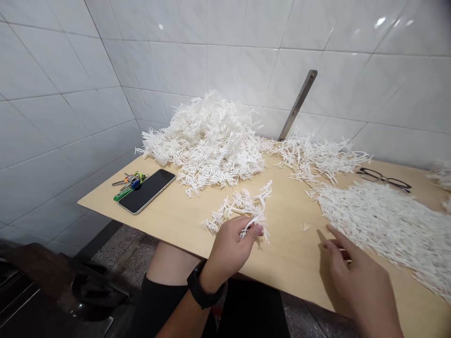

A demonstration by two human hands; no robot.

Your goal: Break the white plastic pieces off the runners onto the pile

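While pinching a white branched sprig (260, 219) at the fingertips of the left hand (230, 246), in the head view, holds the right hand (362, 277) over the desk (282, 263), thumb and forefinger a narrow gap apart with nothing visible between. From the right hand, puts the sprig to the left and slightly farther out; nearer the left hand, being in its grasp. Points away from the left hand, with some tips toward the right hand; partly covered, so cannot name one clear long axis. Has a loose cluster (241, 203) just beyond the left hand, a pile (211, 141) farther out, a small tuft (306, 227) between both hands, and a broad layer of strands (380, 216) just beyond the right hand.
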